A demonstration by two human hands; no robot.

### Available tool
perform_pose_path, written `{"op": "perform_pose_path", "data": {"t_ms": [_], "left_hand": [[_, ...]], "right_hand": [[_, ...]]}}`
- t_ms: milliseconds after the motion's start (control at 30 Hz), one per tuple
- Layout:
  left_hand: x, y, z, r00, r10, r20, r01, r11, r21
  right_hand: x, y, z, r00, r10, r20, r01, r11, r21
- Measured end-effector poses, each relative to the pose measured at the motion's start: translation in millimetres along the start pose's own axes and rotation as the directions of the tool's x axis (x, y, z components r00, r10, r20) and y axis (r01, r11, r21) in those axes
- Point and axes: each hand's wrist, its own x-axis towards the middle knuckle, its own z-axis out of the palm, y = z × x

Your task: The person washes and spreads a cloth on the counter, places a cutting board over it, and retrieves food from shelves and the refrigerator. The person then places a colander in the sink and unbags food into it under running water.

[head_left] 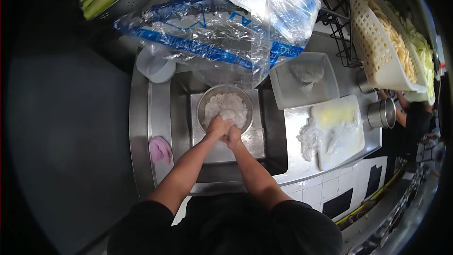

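A round metal bowl (203,100) stands in the steel sink (181,160), holding a pale, whitish food (218,103). My left hand (218,126) and my right hand (232,134) are close together at the bowl's near edge. A whitish, bag-like lump (227,113) lies at the fingers of my left hand. The fingers of both hands are curled, and what they grip is too small to make out.
A clear plastic bag with blue print (188,47) spreads behind the sink. At the left are a white container (158,68) and a pink cloth (160,150). Rightward are a plastic tub (283,89), a cutting board (351,137), metal cups (381,113) and another person's arm (401,108).
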Motion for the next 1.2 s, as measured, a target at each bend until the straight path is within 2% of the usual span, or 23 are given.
{"op": "perform_pose_path", "data": {"t_ms": [67, 100, 133, 200, 233, 300, 333, 400, 433, 500, 533, 567, 633, 667, 767, 833, 900, 933, 967, 1033, 1067, 1133, 1200], "left_hand": [[19.6, 3.9, -7.0, 0.997, 0.027, 0.068, -0.034, 0.995, 0.099], [30.0, 7.4, -10.1, 0.992, 0.041, 0.124, -0.063, 0.981, 0.182], [37.8, 12.1, -14.2, 0.989, 0.049, 0.142, -0.077, 0.977, 0.198], [45.6, 25.8, -25.9, 0.989, 0.087, 0.118, -0.109, 0.973, 0.202], [48.8, 31.9, -31.9, 0.991, 0.054, 0.126, -0.081, 0.971, 0.223], [56.3, 20.7, -28.7, 0.992, 0.118, 0.048, -0.124, 0.978, 0.165], [52.5, 16.5, -29.1, 0.991, 0.122, 0.06, -0.131, 0.976, 0.175], [41.5, 12.6, -30.3, 0.985, 0.166, 0.047, -0.162, 0.984, -0.075], [43.9, 10.3, -24.0, 0.982, 0.185, 0.046, -0.181, 0.981, -0.067], [47.1, -6.0, -7.6, 0.972, 0.193, -0.133, -0.222, 0.936, -0.272], [45.0, -1.6, -10.5, 0.984, 0.161, -0.072, -0.176, 0.93, -0.323], [41.8, 1.2, -14.5, 0.983, 0.163, -0.08, -0.18, 0.928, -0.327], [52.3, 24.5, -31.2, 0.987, 0.061, -0.15, -0.107, 0.941, -0.322], [39.7, 35.1, -43.1, 0.972, 0.131, -0.194, -0.182, 0.945, -0.272], [40.9, 33.0, -44.6, 0.993, 0.023, -0.114, -0.061, 0.941, -0.334], [45.7, 44.8, -52.9, 0.99, 0.078, -0.119, -0.118, 0.92, -0.374], [28.9, 29.8, -54.3, 1.0, -0.019, 0.018, 0.025, 0.922, -0.387], [27.2, 33.1, -53.9, 0.999, 0.009, -0.052, -0.029, 0.919, -0.393], [28.6, 35.9, -54.7, 0.992, 0.039, -0.12, -0.083, 0.917, -0.391], [9.5, 32.8, -67.5, 1.0, -0.017, -0.01, 0.008, 0.818, -0.575], [6.4, 20.5, -63.6, 1.0, -0.027, -0.012, 0.015, 0.817, -0.576], [7.0, 5.2, -58.1, 0.989, 0.064, -0.131, -0.122, 0.861, -0.494], [-3.7, -6.9, -57.7, 0.987, 0.088, -0.132, -0.145, 0.842, -0.519]], "right_hand": [[10.3, 2.9, 3.1, 0.999, -0.036, -0.018, 0.036, 0.999, 0.006], [16.3, 2.3, 4.2, 0.999, -0.042, -0.004, 0.042, 0.992, 0.115], [19.5, 1.7, 4.5, 0.999, -0.049, 0.008, 0.046, 0.974, 0.223], [17.7, -1.1, 5.2, 1.0, -0.011, -0.001, 0.011, 0.967, 0.253], [15.6, -1.8, 3.9, 1.0, 0.025, 0.01, -0.027, 0.965, 0.259], [8.5, 1.2, 3.1, 0.999, -0.039, 0.006, 0.036, 0.962, 0.272], [3.7, 0.8, 4.2, 0.997, -0.076, -0.008, 0.076, 0.975, 0.208], [-8.8, -5.1, 12.2, 0.992, -0.125, -0.02, 0.127, 0.98, 0.151], [-18.6, -9.3, 19.4, 0.987, -0.156, -0.04, 0.16, 0.981, 0.109], [-11.7, -12.4, 23.5, 0.981, -0.186, -0.063, 0.19, 0.979, 0.076], [4.7, -2.3, 16.0, 0.989, -0.125, -0.078, 0.134, 0.984, 0.121], [8.7, -9.8, 18.0, 0.993, -0.083, -0.084, 0.096, 0.982, 0.161], [-11.1, -33.6, 34.8, 0.99, -0.126, -0.066, 0.137, 0.97, 0.199], [2.6, -35.2, 30.8, 0.989, -0.146, -0.019, 0.147, 0.973, 0.18], [-3.9, -33.3, 20.9, 0.996, -0.087, 0.02, 0.084, 0.988, 0.127], [4.8, -68.0, 27.0, 0.999, -0.043, 0.021, 0.04, 0.993, 0.112], [6.3, -49.9, 15.3, 0.991, -0.11, 0.074, 0.101, 0.988, 0.113], [10.6, -40.0, 13.0, 0.971, -0.205, 0.123, 0.172, 0.956, 0.237], [-20.0, -65.3, 23.3, 0.983, -0.116, 0.142, 0.092, 0.982, 0.167], [-43.0, -69.2, 31.9, 0.987, -0.099, 0.125, 0.068, 0.97, 0.233], [-36.2, -56.0, 25.6, 0.988, -0.09, 0.129, 0.058, 0.972, 0.229], [-17.4, -48.7, 18.4, 0.949, -0.265, 0.168, 0.167, 0.88, 0.445], [-15.6, -46.3, 15.6, 0.944, -0.277, 0.179, 0.148, 0.841, 0.52]]}}
